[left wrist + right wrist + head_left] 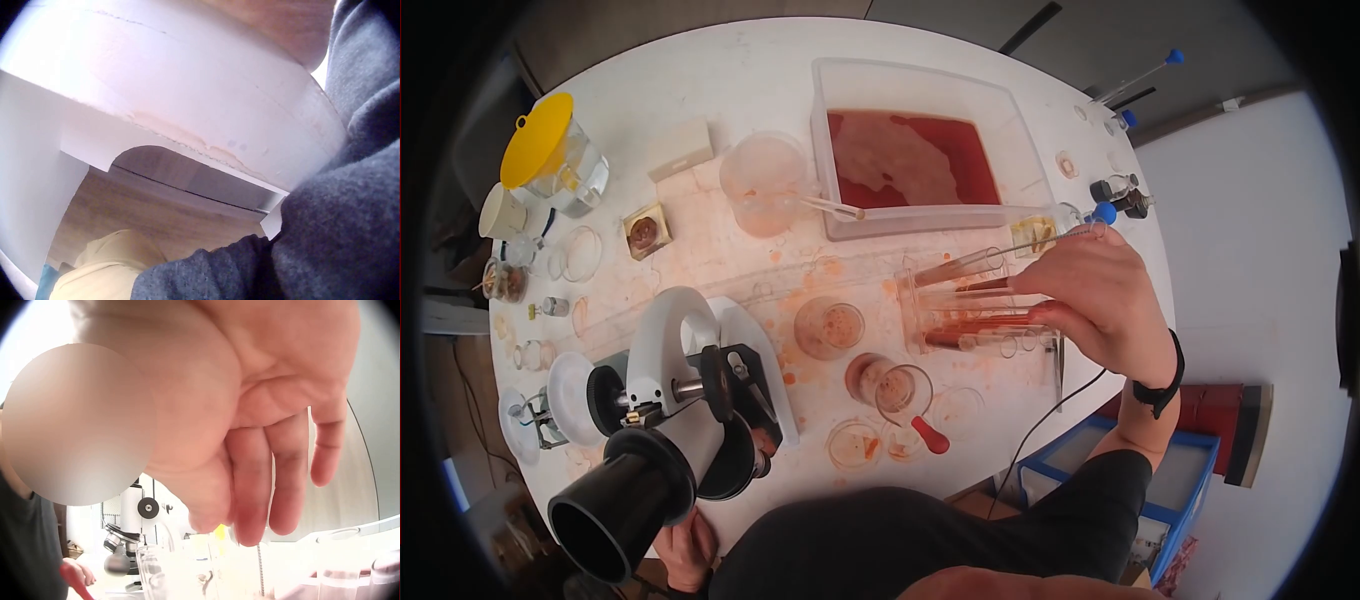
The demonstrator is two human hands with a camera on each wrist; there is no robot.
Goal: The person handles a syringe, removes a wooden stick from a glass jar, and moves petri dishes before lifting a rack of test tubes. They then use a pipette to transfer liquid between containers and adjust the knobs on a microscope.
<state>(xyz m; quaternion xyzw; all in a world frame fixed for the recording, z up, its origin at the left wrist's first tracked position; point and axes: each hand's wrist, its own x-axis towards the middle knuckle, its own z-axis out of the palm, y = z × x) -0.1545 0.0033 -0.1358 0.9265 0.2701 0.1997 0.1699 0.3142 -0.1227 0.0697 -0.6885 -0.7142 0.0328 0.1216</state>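
My right hand (1095, 295) reaches over a clear rack (912, 310) of test tubes (975, 325), some with reddish contents. Its fingers hang relaxed and slightly bent, thumb and forefinger beside the tube ends; no firm hold shows. In the right wrist view, the thumb lies close to the neighbouring fingers of the hand (269, 419), and a twisted wire (261, 569) stands below the fingertips. My left hand (685, 550) lies loosely bent at the table's near edge, by the microscope (675, 350). The left wrist view shows a sleeve (337, 231) and the table edge, not the hand.
A clear tub (920, 218) of red liquid stands behind the rack. Nearer are stained beakers (825, 330), glass dishes (855, 443) and a red-bulbed dropper (930, 435). A yellow-lidded jug (540, 140) is far left; a dark cable (1050, 410) crosses the right edge.
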